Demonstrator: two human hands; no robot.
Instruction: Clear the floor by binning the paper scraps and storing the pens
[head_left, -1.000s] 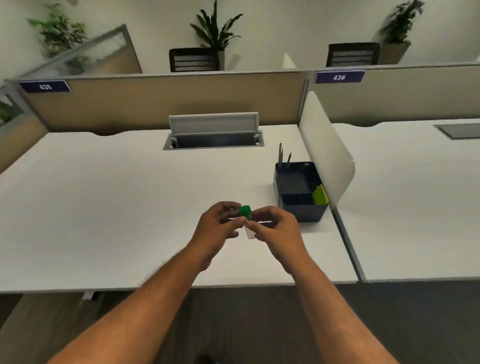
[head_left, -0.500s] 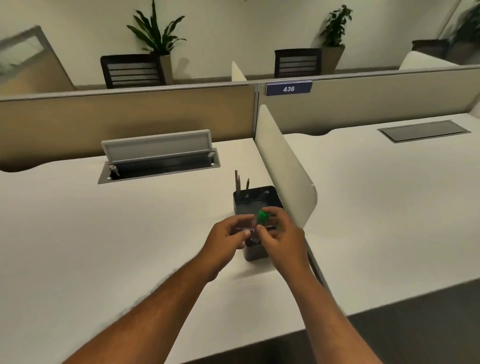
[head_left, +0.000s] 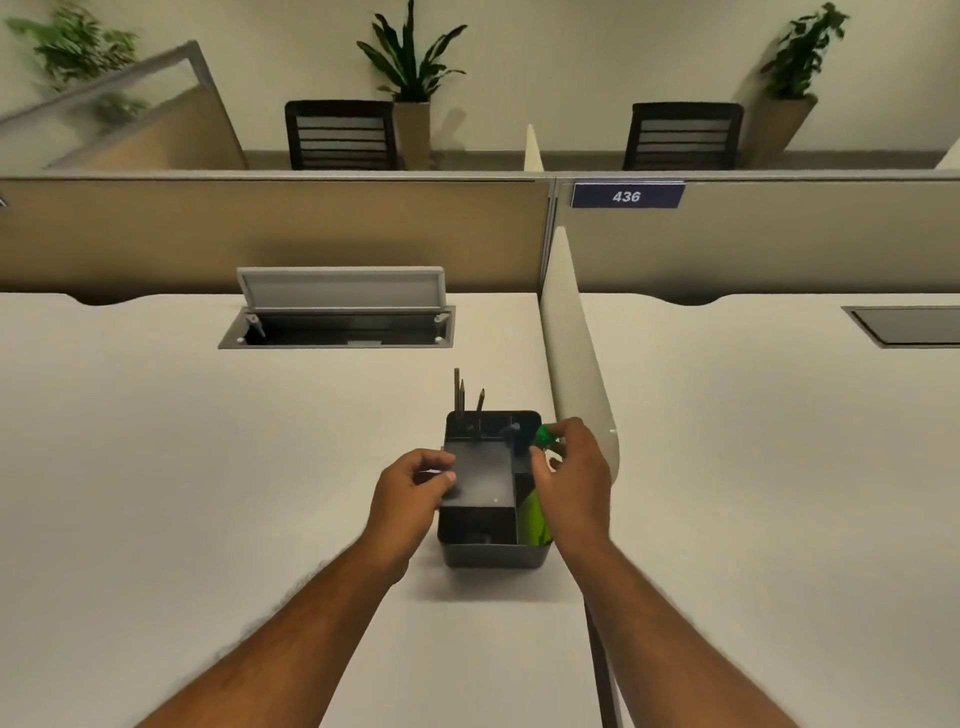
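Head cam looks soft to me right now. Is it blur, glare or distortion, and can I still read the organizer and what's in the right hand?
Head view: even indoor light, no glare; soft shadow in front of the black desk organizer. Wide-angle bending at the edges, where partitions lean. Slight overall softness; the small green object in the right hand is too blurred to identify, and whatever the left hand pinches is unclear. The pencils are readable.

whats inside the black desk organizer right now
The black desk organizer holds three upright pencils in its back slots and yellow-green sticky notes along its right side. The right hand covers part of that side.
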